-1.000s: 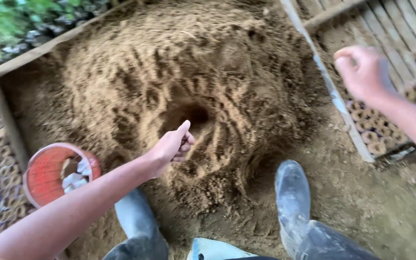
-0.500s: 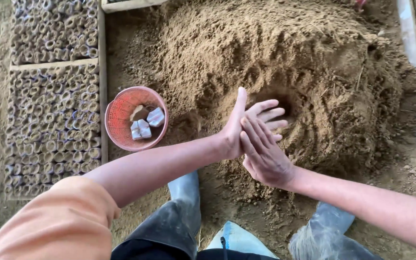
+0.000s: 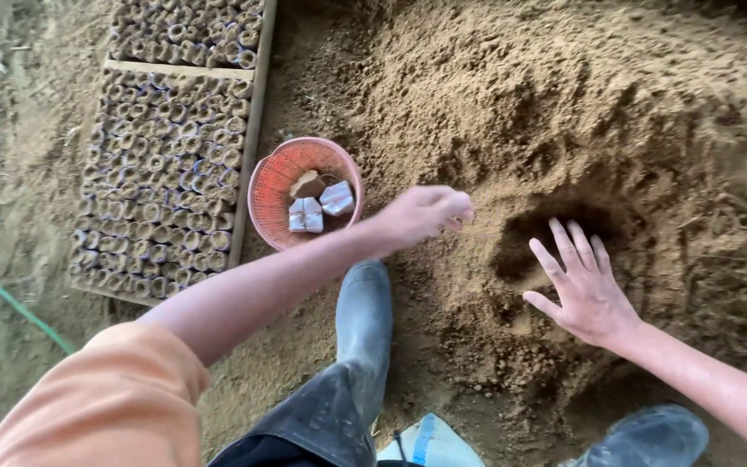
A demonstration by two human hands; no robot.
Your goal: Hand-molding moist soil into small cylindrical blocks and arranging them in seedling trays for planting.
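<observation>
A big heap of brown soil (image 3: 581, 112) fills the right side, with a dark hollow (image 3: 555, 233) dug in its near slope. My right hand (image 3: 583, 290) rests flat with fingers spread on the soil at the hollow's near rim. My left hand (image 3: 425, 214) hovers left of the hollow, fingers curled in; I cannot see anything in it. Just left of that hand stands a round orange-red basket (image 3: 274, 186) holding a few small white packets (image 3: 315, 207).
Wooden-framed beds of several small soil-filled tubes (image 3: 166, 173) lie at the left. A green hose (image 3: 10, 307) crosses the bare ground at lower left. My grey boots stand at the heap's foot, one (image 3: 365, 320) centre, one (image 3: 650, 437) lower right.
My hands were together over the hollow half a second ago; they have separated, the left going left toward the basket, the right settling flat on the soil. The view shifted left.
</observation>
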